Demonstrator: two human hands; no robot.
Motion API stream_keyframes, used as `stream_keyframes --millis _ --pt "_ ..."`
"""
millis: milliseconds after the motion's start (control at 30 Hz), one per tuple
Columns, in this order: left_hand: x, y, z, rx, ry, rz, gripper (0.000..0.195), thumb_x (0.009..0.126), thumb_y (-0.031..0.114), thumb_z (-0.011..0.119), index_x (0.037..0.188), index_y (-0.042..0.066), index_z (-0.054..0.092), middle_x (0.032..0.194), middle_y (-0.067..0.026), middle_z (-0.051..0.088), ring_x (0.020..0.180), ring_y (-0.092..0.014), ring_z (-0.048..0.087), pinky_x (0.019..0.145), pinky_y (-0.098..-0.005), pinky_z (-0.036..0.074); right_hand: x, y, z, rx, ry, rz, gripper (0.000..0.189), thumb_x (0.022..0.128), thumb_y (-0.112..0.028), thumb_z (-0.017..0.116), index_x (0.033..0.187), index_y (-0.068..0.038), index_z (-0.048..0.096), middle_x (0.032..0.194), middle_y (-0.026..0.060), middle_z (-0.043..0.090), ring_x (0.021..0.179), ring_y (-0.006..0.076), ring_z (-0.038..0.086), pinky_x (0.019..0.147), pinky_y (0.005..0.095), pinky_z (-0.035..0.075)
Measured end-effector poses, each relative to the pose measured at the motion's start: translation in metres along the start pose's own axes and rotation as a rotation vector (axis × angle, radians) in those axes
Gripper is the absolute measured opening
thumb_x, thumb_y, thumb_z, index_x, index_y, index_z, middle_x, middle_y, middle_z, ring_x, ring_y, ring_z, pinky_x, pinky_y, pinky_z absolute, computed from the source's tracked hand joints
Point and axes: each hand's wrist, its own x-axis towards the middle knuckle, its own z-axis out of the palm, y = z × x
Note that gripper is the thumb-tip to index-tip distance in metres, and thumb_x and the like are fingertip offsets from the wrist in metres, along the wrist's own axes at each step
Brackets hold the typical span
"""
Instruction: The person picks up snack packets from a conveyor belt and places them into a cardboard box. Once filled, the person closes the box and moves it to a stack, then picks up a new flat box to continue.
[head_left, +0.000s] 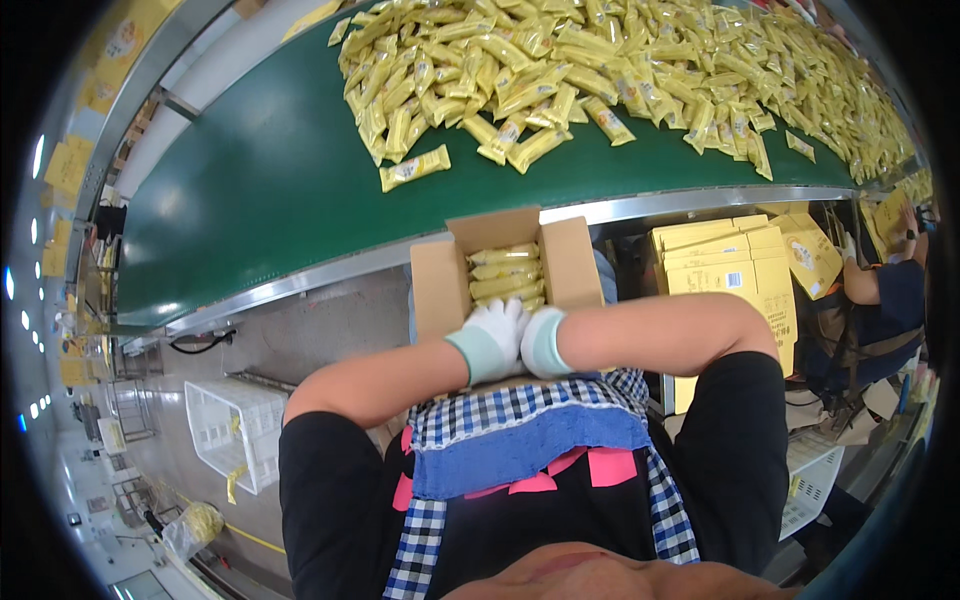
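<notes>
An open cardboard carton (571, 259) stands before me at the belt's near edge, its flaps spread. Inside it, yellow-wrapped snack packets (506, 271) lie in a row, one behind another. My left hand (491, 336), in a white knit glove with a mint cuff, reaches over the carton's near end, its fingers at the closest packets. Right beside it is my right hand (543, 342), gloved alike and bent inward, with its fingers mostly hidden. Whether either hand grips a packet does not show.
Beyond the carton runs a green conveyor belt (247, 165) with a metal edge, heaped with yellow packets (525, 82). One loose packet (415, 168) lies nearer. Flat yellow boxes (720, 277) are stacked at right, near a co-worker (885, 300). A white plastic crate (232, 427) stands at left.
</notes>
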Motion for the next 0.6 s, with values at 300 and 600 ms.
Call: stream_keyframes --millis 300,600 --pt "0.01 -0.031 -0.064 -0.094 -0.187 0.051 0.041 0.098 0.043 0.059 0.12 0.01 0.067 0.115 -0.0149 0.07 0.109 -0.033 0.066 0.094 -0.0441 0.053 -0.042 0.1 -0.098 0.428 0.7 -0.329 0.036 0.091 -0.037 0.058 0.099 -0.006 0.075 0.1 0.0188 0.073 0.096 0.0387 0.069 0.087 0.0452 0.055" --pt "0.064 -0.222 -0.119 -0.096 0.806 -0.451 0.087 0.073 0.036 0.088 0.144 0.005 0.048 0.153 -0.0303 0.038 0.137 -0.046 0.045 0.113 -0.0471 0.043 0.063 0.223 -0.129 0.708 0.637 0.633 0.115 0.081 -0.078 0.06 0.16 -0.002 0.026 0.157 0.038 0.032 0.145 0.0563 0.031 0.118 0.0567 0.033"
